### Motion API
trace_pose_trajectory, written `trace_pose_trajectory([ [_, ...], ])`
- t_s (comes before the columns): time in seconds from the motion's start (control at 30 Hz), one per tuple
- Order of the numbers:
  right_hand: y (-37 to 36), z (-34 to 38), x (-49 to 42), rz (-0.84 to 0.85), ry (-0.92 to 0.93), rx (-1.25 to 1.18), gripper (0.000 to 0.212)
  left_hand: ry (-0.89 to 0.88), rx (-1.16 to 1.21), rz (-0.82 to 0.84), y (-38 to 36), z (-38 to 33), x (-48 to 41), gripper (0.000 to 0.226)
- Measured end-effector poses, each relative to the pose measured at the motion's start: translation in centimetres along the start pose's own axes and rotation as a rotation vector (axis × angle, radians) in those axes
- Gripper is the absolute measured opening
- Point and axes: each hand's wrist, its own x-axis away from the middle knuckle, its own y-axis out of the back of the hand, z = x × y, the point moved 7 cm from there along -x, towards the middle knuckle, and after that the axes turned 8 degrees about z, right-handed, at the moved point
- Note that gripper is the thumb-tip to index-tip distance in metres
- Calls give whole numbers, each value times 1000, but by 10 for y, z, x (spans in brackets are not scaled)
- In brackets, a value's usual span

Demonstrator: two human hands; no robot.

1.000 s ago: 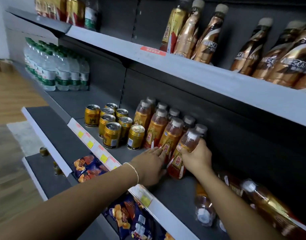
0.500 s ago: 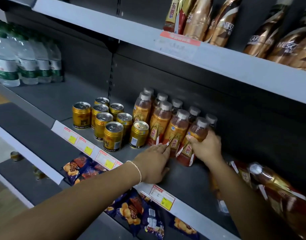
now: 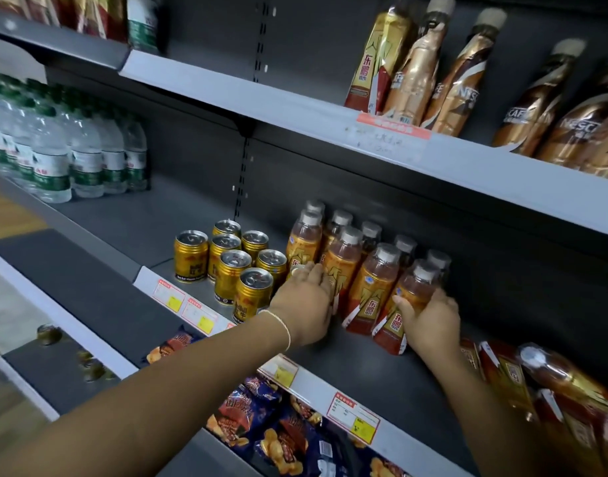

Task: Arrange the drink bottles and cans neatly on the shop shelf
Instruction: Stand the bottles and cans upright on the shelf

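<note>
Here, grip of right hand (image 3: 429, 321) tight round front bottle (image 3: 411, 297), near-upright, cap up; left hand (image 3: 304, 304) seemingly flat.

Your 2 arms extended forward. Left hand (image 3: 306, 304) palm down, fingers straight. Right hand (image 3: 429, 321) curled round orange drink bottle (image 3: 416, 286).

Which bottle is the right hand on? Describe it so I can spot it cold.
Middle shelf, right of the gold cans: a block of standing orange bottles with grey caps. It is the front row's rightmost bottle, the only one the right hand grips.
</note>
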Motion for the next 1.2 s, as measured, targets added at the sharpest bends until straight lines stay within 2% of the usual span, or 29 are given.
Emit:
trace_pose_trajectory([
  [0.13, 1, 2, -1, 5, -12, 5, 71, 83, -47, 80, -3, 15, -15, 73],
  [0.3, 0, 7, 2, -17, -50, -12, 70, 117, -59, 124, -13, 30, -29, 68],
  [0.53, -5, 7, 1, -39, -121, 83, 67, 185, -62, 4, -13, 25, -42, 71],
  [0.83, -7, 2, 2, 38, -127, 211, 63, 250, -171, -10, -18, 25, -40, 66],
  [1.03, 1, -7, 6, 156, -27, 332, 66, 260, 31, 56, -23, 11, -29, 70],
  [1.2, 7, -18, 24, 281, 101, 402, 75, 190, 144, 29, -6, -13, -12, 60],
])
